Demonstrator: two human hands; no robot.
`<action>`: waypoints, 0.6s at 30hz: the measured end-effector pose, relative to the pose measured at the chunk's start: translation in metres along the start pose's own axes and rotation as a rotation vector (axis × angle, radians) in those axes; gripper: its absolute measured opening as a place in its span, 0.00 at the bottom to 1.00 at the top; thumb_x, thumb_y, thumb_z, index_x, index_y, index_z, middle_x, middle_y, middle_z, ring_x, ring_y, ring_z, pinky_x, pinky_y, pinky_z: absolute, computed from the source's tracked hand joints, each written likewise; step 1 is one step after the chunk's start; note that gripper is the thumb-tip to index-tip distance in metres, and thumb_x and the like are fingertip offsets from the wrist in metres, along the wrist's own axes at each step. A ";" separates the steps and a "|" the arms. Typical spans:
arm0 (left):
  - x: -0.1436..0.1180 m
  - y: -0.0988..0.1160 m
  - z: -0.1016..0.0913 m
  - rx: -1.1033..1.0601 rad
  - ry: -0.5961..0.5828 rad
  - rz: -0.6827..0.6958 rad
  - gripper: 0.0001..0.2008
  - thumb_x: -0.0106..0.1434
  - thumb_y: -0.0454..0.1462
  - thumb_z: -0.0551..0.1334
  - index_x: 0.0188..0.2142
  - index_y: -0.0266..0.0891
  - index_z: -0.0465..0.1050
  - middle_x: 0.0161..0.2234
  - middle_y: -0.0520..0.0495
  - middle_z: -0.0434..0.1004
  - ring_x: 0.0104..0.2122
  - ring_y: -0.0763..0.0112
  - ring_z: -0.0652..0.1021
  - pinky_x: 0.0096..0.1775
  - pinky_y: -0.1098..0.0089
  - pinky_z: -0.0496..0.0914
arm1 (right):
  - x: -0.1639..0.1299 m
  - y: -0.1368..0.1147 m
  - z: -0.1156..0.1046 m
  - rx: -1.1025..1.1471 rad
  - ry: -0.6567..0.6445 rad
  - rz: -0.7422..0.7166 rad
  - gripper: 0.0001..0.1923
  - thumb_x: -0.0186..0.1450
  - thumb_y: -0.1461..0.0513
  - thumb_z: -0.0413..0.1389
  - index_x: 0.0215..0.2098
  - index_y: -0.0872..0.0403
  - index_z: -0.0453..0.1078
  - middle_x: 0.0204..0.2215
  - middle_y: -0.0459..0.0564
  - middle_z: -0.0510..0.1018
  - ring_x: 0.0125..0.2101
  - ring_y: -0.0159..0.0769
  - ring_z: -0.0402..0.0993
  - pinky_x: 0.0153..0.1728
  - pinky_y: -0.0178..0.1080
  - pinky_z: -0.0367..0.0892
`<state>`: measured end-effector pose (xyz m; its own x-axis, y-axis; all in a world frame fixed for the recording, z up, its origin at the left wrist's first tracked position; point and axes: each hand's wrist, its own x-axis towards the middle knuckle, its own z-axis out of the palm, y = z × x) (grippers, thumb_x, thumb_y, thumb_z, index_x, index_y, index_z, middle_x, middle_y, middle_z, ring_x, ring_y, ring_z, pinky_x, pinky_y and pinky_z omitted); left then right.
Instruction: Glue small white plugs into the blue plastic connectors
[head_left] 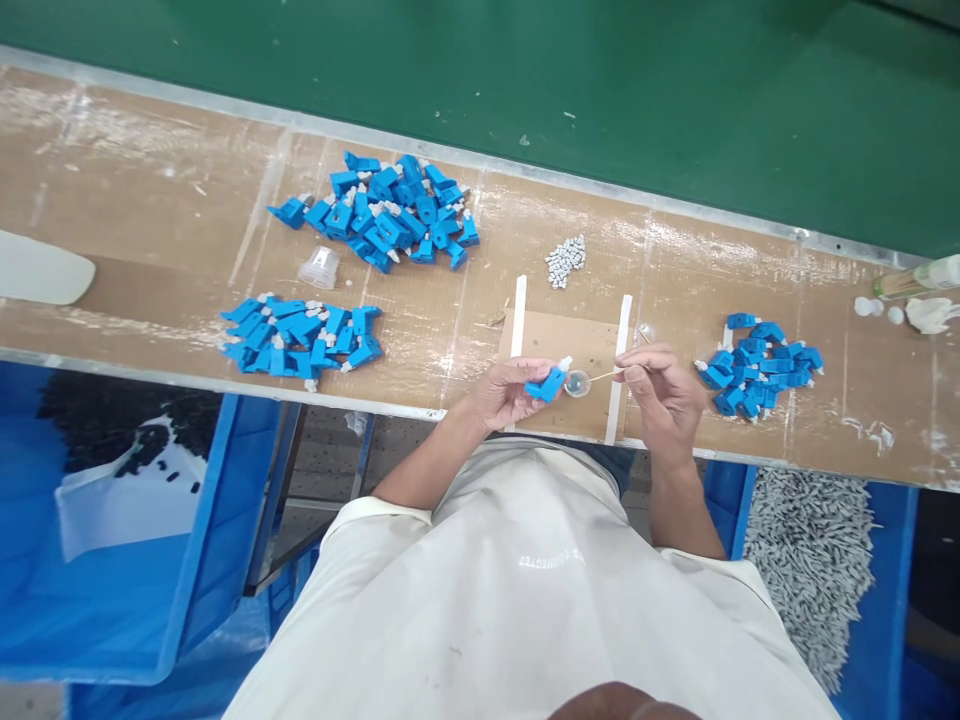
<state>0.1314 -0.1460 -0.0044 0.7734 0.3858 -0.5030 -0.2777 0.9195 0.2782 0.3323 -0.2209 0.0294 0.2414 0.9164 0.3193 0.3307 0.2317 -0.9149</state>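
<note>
Near the bench's front edge, my left hand (504, 392) is closed on a blue plastic part (546, 386) with a whitish tip pointing up. Just right of that part, a small round clear cup (577, 383) sits on a cardboard sheet (574, 335) that has two white tape strips along its sides. Pinched in the fingers of my right hand (664, 392) is a thin wooden stick (602, 377), its end at the cup's rim. Whether the stick touches the cup's contents is too small to tell.
Blue parts lie in piles at back left (397, 210), front left (300, 337) and right (761, 365). Small grey pieces (565, 261) lie behind the cardboard, a clear plastic cup (319, 268) between the left piles. Blue bins (202, 540) stand below the bench; one holds grey pieces (810, 560).
</note>
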 end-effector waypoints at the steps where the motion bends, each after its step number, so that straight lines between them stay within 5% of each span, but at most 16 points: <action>1: 0.000 0.000 0.000 -0.008 0.005 -0.001 0.04 0.56 0.29 0.67 0.31 0.29 0.75 0.21 0.50 0.69 0.16 0.84 0.65 0.15 0.84 0.58 | -0.001 0.005 0.000 -0.068 -0.039 0.003 0.06 0.71 0.57 0.58 0.39 0.49 0.77 0.36 0.51 0.79 0.40 0.41 0.77 0.35 0.42 0.75; 10: -0.001 -0.001 -0.002 -0.074 0.065 -0.005 0.04 0.56 0.28 0.64 0.33 0.28 0.74 0.23 0.46 0.72 0.18 0.80 0.70 0.16 0.83 0.60 | -0.002 0.017 -0.008 -0.433 -0.228 -0.050 0.16 0.75 0.55 0.50 0.52 0.49 0.76 0.41 0.55 0.80 0.43 0.45 0.77 0.45 0.48 0.74; 14: 0.001 -0.002 -0.002 -0.102 0.069 0.041 0.03 0.56 0.29 0.65 0.31 0.30 0.72 0.24 0.47 0.71 0.18 0.81 0.69 0.15 0.84 0.57 | 0.036 0.032 -0.014 -0.455 -0.190 -0.011 0.16 0.74 0.54 0.52 0.53 0.50 0.76 0.40 0.53 0.81 0.36 0.41 0.78 0.39 0.44 0.75; 18: 0.002 -0.003 0.000 -0.183 0.095 0.099 0.05 0.55 0.28 0.65 0.32 0.31 0.72 0.26 0.47 0.72 0.21 0.79 0.73 0.17 0.83 0.63 | 0.086 0.062 0.002 -0.518 -0.347 -0.098 0.11 0.69 0.57 0.56 0.43 0.51 0.79 0.36 0.52 0.82 0.34 0.40 0.77 0.39 0.43 0.73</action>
<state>0.1332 -0.1481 -0.0064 0.6828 0.4722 -0.5575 -0.4550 0.8719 0.1813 0.3715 -0.1269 -0.0004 -0.0937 0.9717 0.2169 0.7563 0.2112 -0.6192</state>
